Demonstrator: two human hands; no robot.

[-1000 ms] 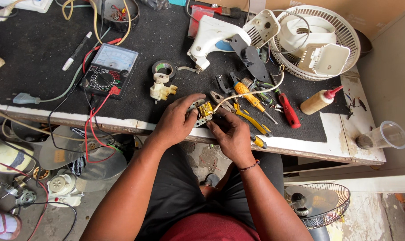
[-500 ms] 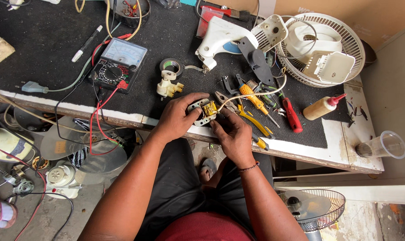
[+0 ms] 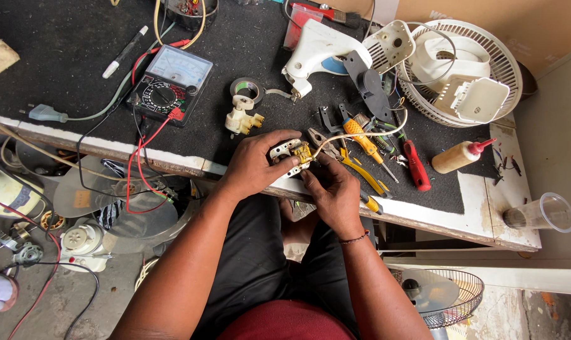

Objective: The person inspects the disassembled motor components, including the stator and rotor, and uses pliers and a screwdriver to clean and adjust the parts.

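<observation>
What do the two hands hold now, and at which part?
Both hold a small white and yellow switch part: the left hand grips its left end, the right hand pinches its right side near the wire.

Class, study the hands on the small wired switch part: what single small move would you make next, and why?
Probably steady the switch block with the left hand while the right hand works at its yellow end, since the cream wire meets it there and both hands already pinch it over the bench edge.

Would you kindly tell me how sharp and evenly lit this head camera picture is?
Head view: soft, even daylight, no harsh glare; both the left hand and right hand look sharp on the small switch part; the bench edge bows slightly from wide-angle distortion; the meter face is readable-sharp.
</observation>
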